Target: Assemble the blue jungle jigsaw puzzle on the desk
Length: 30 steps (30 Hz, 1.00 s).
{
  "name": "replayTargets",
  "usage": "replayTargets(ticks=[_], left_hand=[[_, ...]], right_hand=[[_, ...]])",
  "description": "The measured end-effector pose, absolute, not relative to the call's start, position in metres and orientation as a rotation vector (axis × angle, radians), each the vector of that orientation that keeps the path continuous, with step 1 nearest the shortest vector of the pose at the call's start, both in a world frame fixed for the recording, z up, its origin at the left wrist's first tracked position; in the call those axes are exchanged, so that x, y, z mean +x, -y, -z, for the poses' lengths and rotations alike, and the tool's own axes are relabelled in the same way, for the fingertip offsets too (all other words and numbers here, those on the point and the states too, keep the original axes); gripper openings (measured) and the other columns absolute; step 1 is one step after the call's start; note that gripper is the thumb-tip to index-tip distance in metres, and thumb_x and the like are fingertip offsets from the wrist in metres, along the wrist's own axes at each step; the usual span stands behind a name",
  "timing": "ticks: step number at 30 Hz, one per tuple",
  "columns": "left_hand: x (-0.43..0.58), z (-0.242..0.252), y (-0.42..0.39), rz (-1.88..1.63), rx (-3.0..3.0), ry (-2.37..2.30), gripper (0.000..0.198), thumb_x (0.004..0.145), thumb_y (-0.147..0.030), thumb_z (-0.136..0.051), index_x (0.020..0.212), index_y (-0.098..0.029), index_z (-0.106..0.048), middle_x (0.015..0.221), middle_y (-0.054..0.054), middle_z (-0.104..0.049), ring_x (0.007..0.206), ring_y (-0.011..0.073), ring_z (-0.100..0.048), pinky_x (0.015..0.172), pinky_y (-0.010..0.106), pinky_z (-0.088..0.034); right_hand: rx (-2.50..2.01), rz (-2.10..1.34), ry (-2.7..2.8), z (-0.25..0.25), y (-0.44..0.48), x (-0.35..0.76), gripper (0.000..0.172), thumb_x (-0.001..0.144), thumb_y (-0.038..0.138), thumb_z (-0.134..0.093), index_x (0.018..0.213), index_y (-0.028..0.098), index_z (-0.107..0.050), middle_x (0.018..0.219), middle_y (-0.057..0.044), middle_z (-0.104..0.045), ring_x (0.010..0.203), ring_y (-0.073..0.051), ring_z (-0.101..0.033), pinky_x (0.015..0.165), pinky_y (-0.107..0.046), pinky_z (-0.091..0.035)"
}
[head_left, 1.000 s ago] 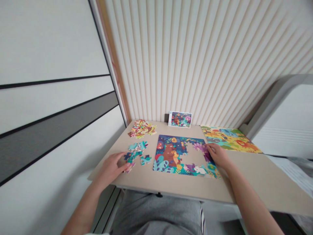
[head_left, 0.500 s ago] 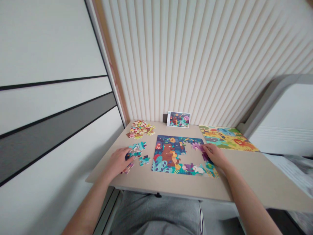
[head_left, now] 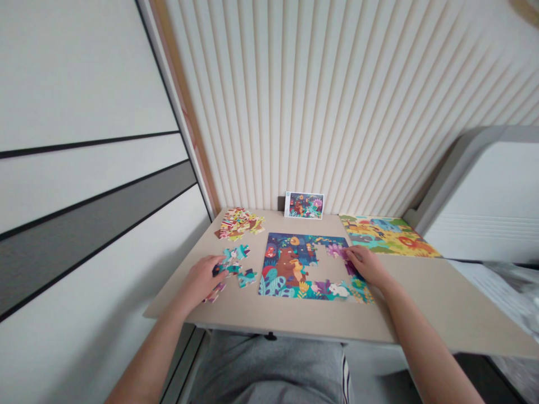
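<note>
A jigsaw puzzle [head_left: 280, 272] with a bear and leaves lies partly assembled on the table, with a gap in its middle right. At its right edge my right hand [head_left: 367, 265] has thumb and index finger closed together on a purple puzzle piece [head_left: 349, 267], mostly hidden by the fingers. My left hand [head_left: 205, 276] rests over loose teal and dark blue puzzle pieces [head_left: 236, 253] to the left, its fingers spread and touching some of them. A teal piece [head_left: 246, 278] lies just right of that hand, and pinkish pieces [head_left: 215, 293] show below it.
Behind the puzzle, a small picture card [head_left: 304, 205] of the same scene leans upright near the pleated curtain [head_left: 269, 112]. Yellow and red loose pieces [head_left: 240, 223] are heaped at the table's back left. A second puzzle [head_left: 391, 235] with a lion lies at the back right.
The view has shifted slightly. My left hand has barely moved among the loose pieces, and my right hand stays at the puzzle's right edge.
</note>
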<state>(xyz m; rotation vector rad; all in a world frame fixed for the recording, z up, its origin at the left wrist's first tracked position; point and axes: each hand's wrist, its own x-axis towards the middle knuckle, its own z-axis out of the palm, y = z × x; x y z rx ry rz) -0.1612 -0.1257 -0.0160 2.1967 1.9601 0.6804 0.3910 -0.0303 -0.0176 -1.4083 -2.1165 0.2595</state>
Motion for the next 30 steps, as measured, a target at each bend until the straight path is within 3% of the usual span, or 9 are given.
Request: replayTargets(ticks=[12, 20, 30], left_hand=[[-0.152, 0.006, 0.135, -0.846, 2.204, -1.798, 0.043, 0.083, -0.026, -0.061, 0.127, -0.023, -0.063, 0.132, 0.009, -0.065, 0.119, 0.0265, -0.063, 0.105, 0.042, -0.048], [-0.184, -0.017, 0.142, -1.054, 2.230, -1.923, 0.039, 0.092, -0.040, -0.057, 0.126, -0.022, -0.061, 0.128, 0.009, -0.066, 0.115, 0.0254, -0.064, 0.104, 0.040, -0.049], [-0.172, -0.003, 0.149, -0.824, 2.254, -1.751, 0.038, 0.094, -0.038, -0.052, 0.127, -0.022, -0.063, 0.137, 0.010, -0.061, 0.127, 0.0259, -0.057, 0.113, 0.042, -0.042]], right_hand=[[-1.412, -0.252, 2.125, 0.021, 0.028, 0.394, 0.041, 0.099, 0.048, -0.044, 0.103, 0.023, -0.076, 0.102, -0.011, -0.074, 0.095, -0.028, -0.068, 0.088, -0.040, -0.051], [-1.408, -0.248, 2.153, 0.019, 0.030, 0.393, 0.041, 0.101, 0.046, -0.042, 0.105, 0.022, -0.075, 0.106, -0.011, -0.074, 0.098, -0.028, -0.068, 0.090, -0.040, -0.051], [-1.424, -0.271, 2.155, 0.019, 0.029, 0.393, 0.041, 0.099, 0.046, -0.043, 0.106, 0.023, -0.075, 0.110, -0.011, -0.074, 0.099, -0.029, -0.068, 0.091, -0.042, -0.052]])
